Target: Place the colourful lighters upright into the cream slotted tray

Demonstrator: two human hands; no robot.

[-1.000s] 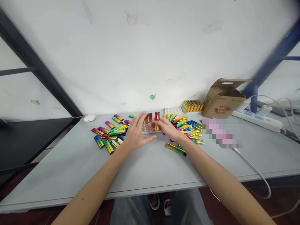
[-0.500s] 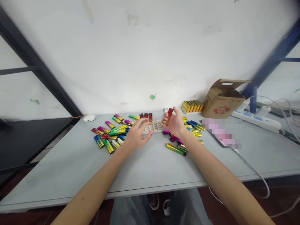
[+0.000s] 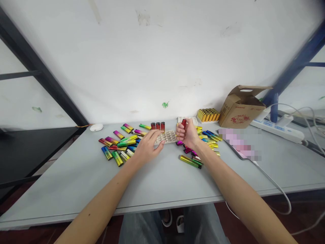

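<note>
My right hand is closed around a shiny red-and-gold oval tube, held upright above the table with its red end showing over the fist. My left hand rests at the left side of a white tray with rows of oval holes, its fingers spread and holding nothing. Whether its fingertips touch the tray is hard to tell. Three red tubes with dark ends stand upright in a row at the tray's back left. The left hand's fingers hide part of the tray.
Loose metallic tubes lie left of my left hand. More tubes lie around my right forearm. Behind stand a second white tray, a tray of yellow tubes and an open cardboard box. A power strip lies right.
My right hand has turned and closed more tightly around the red-and-gold tube, which now stands more upright and lower in the fist. My left hand has hardly moved.
</note>
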